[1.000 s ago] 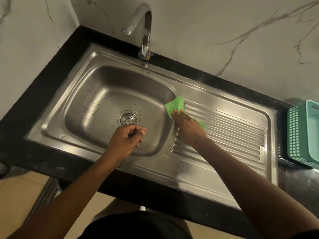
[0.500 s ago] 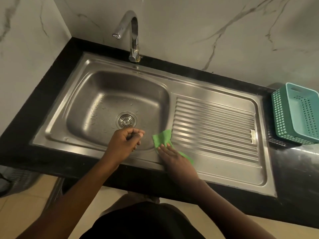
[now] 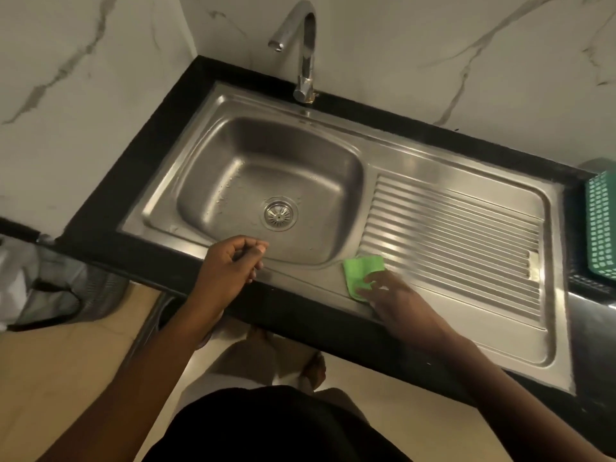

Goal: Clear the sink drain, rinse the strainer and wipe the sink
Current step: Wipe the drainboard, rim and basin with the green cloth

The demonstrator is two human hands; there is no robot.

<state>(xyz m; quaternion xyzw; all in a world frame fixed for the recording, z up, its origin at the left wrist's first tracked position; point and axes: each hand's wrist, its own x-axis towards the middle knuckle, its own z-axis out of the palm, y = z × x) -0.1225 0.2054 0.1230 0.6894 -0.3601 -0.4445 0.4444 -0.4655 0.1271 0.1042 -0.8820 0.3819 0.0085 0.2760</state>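
A steel sink (image 3: 300, 141) with a ribbed drainboard (image 3: 450, 235) is set in a black counter. The round strainer (image 3: 279, 214) sits in the drain at the basin's bottom, among water drops. My right hand (image 3: 390, 293) presses a small green cloth (image 3: 361, 273) flat on the sink's front rim, at the near left corner of the drainboard. My left hand (image 3: 231, 266) hovers over the front rim of the basin, fingers curled shut with nothing visible in them.
A curved chrome tap (image 3: 305, 51) stands behind the basin. A teal plastic basket (image 3: 601, 225) sits on the counter at the far right. Marble walls close the back and left. A bin with a liner (image 3: 40, 281) stands on the floor to the left.
My right hand has dragged the green cloth from the basin's right edge down to the front rim, then a little rightwards. My left hand stayed curled near the front rim.
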